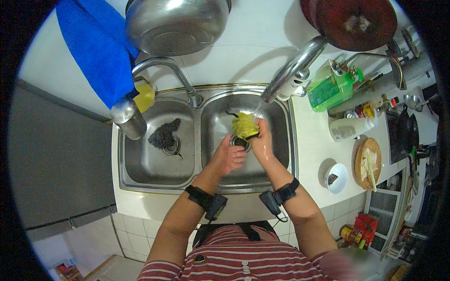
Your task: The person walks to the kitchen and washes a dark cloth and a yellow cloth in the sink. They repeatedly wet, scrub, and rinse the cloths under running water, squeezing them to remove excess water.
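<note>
Over the right basin of a double steel sink (246, 186), my right hand (263, 140) grips a yellow-green cloth or sponge (245, 125) with dark parts at its edges. Water from the thick chrome faucet (295, 70) runs onto it. My left hand (230, 156) is beside it, fingers spread and slightly blurred, holding nothing, close to the drain (240, 141). A dark, crumpled mesh-like piece (164, 133) lies in the left basin, partly over that basin's drain.
A thinner faucet (158, 61), a steel canister (128, 117) and a blue towel (102, 52) are at the left. Right of the sink stand a green pump bottle (332, 92), a white bottle (351, 128), a white bowl (341, 178) and a wicker basket (359, 161).
</note>
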`<state>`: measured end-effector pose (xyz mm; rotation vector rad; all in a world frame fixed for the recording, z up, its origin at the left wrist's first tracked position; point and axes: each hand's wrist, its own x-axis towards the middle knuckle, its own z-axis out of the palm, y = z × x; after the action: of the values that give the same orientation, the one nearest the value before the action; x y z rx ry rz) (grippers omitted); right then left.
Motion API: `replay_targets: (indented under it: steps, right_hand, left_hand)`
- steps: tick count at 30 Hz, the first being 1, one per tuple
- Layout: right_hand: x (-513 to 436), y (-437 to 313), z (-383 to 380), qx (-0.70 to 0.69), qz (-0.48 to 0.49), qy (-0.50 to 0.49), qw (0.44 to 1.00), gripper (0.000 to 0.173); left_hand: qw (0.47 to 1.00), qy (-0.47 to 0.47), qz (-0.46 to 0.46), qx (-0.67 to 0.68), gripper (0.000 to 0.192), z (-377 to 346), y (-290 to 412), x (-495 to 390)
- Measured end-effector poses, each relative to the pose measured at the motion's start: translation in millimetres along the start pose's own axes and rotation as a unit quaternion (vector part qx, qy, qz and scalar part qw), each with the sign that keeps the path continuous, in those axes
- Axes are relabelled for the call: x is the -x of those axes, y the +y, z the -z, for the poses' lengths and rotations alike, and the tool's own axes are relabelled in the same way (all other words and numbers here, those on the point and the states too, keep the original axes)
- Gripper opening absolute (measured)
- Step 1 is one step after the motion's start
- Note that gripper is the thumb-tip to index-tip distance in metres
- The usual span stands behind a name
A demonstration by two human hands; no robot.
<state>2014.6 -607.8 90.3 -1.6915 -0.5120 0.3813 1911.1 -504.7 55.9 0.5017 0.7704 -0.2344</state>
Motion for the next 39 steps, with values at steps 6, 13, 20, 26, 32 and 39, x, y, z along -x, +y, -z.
replay_targets:
  steps: [6, 13, 20, 26, 32, 39]
  right_hand:
    - [44, -9, 29, 0.061, 0.137, -0.195, 0.969, 0.051]
    - [32, 24, 41, -0.474, -0.339, -0.005, 0.813, 0.053]
    - [-12, 17, 18, -0.613, -0.212, -0.166, 0.743, 0.045]
    - [-31, -9, 20, -0.326, -0.205, -0.119, 0.915, 0.031]
    - [-45, 7, 7, 0.032, -0.039, -0.103, 0.993, 0.021]
    - [-50, 4, 11, 0.215, -0.029, -0.141, 0.966, 0.036]
  left_hand:
    - [0.971, -0.143, -0.131, 0.139, 0.049, -32, 10, 0]
    - [0.953, -0.264, -0.057, 0.141, 0.053, -38, 4, 18]
    - [0.982, -0.136, -0.01, 0.129, 0.046, -57, 1, 31]
    - [0.968, -0.054, -0.088, -0.227, 0.037, -56, 19, 34]
    - [0.814, 0.093, -0.265, -0.509, 0.041, -51, 12, 0]
    - [0.793, 0.122, -0.314, -0.507, 0.038, -41, 3, -18]
